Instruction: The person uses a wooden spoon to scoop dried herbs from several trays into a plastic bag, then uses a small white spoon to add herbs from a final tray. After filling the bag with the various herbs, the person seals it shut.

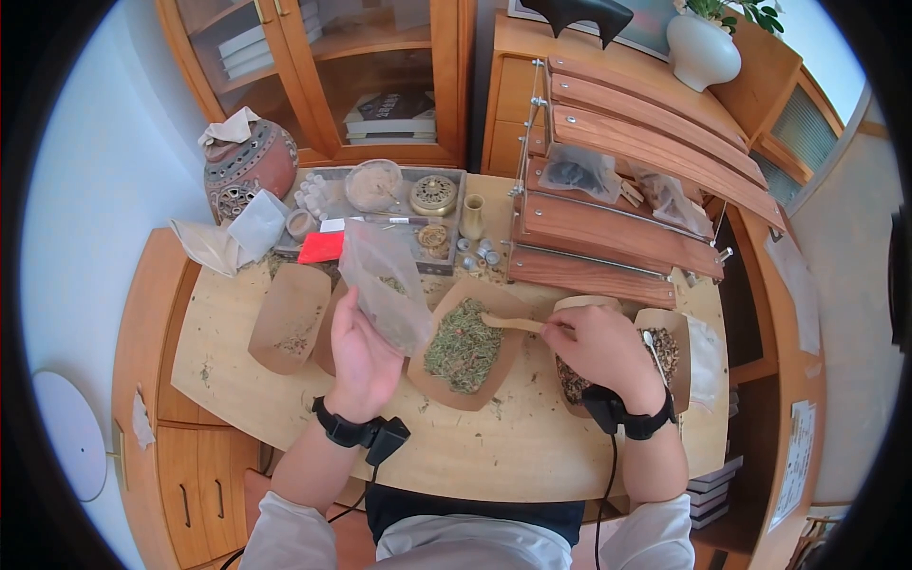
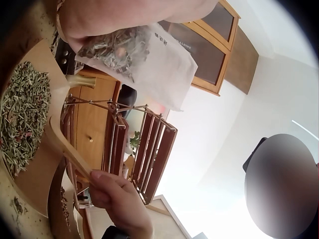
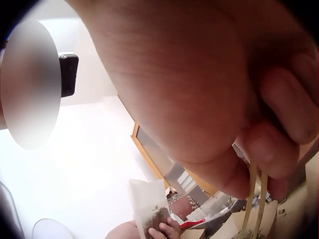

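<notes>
My left hand holds a translucent pouch; in the left wrist view dried herbs show inside the pouch. Between thumb and fingers, my right hand pinches the handle of a wooden scoop. The scoop's far end lies at the green dried herbs in a brown paper tray. In the left wrist view the right hand grips the scoop beside that tray. The right wrist view shows the left fingers curled round the pouch.
Paper trays stand at left and right, the right ones holding brown pieces and a white spoon. Behind are a grey tray with a brass burner, a red packet, a patterned pot and a wooden slatted rack.
</notes>
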`<act>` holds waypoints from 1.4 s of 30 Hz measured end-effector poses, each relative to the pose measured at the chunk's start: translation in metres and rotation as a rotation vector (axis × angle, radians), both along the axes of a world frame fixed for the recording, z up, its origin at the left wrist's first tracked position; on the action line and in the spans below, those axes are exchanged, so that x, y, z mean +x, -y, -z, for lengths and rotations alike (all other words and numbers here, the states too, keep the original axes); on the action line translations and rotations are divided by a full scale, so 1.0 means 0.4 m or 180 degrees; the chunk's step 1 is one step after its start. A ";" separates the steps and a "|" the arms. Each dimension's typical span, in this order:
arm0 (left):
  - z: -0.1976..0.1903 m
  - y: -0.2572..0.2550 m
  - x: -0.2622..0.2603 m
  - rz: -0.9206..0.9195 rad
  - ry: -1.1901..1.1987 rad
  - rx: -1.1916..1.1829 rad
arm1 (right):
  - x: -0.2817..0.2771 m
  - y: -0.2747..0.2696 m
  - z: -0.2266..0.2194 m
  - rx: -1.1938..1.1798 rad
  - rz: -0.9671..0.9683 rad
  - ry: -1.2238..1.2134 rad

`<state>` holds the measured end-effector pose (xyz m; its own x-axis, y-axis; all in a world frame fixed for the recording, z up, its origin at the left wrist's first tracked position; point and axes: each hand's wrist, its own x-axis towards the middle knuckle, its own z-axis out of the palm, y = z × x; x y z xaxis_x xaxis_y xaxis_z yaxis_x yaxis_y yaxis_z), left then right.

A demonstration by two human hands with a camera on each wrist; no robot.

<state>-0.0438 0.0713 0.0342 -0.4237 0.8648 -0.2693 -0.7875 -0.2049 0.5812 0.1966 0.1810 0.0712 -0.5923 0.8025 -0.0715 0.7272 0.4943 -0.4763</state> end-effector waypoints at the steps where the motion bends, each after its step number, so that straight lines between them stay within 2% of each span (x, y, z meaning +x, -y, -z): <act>1: 0.000 0.001 0.000 0.0006 -0.0009 0.0000 | -0.002 -0.001 0.006 -0.0021 -0.0071 -0.0009; 6: 0.004 -0.001 -0.002 -0.0010 -0.0017 0.0048 | -0.004 0.010 0.014 0.0014 -0.0436 -0.0240; 9: 0.003 0.001 -0.003 -0.0004 -0.0002 0.0062 | -0.001 0.028 -0.032 0.0024 -0.0568 -0.0185; 12: 0.008 0.007 -0.008 0.0053 0.0040 0.0129 | 0.018 0.061 -0.055 -0.0253 -0.1033 -0.0135; 13: 0.012 0.008 -0.010 0.0073 0.0052 0.0160 | 0.018 0.079 -0.048 -0.0170 -0.1040 -0.0317; 16: 0.034 0.005 -0.016 0.0115 0.0044 0.0296 | 0.018 0.107 -0.031 0.0392 -0.0700 -0.0189; 19: 0.039 0.009 -0.021 0.0192 0.0010 0.0398 | 0.018 0.087 -0.014 0.0764 -0.0003 -0.0080; 25: 0.058 0.006 -0.027 0.0245 0.0008 0.0494 | 0.011 0.081 0.033 0.1364 -0.0016 0.0187; 34: 0.049 0.009 -0.022 0.0185 -0.0088 0.0455 | 0.014 0.076 0.034 0.1565 0.0113 0.0101; 37: 0.038 0.014 -0.020 0.0198 0.0082 0.0463 | 0.034 0.103 -0.008 0.1071 0.0023 0.0159; 40: 0.028 0.014 -0.018 0.0135 -0.0005 0.0343 | 0.060 0.142 -0.060 0.0538 -0.0583 0.0463; 41: 0.027 0.014 -0.018 0.0124 -0.0006 0.0355 | 0.071 0.148 -0.051 0.0718 -0.1062 0.0045; 42: 0.026 0.013 -0.017 0.0122 -0.0008 0.0369 | 0.068 0.157 -0.047 0.0841 -0.1086 0.0082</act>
<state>-0.0506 0.0659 0.0239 -0.3904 0.9057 -0.1655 -0.7946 -0.2406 0.5575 0.2239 0.1182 0.0900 -0.8277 0.5536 0.0918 0.5109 0.8111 -0.2849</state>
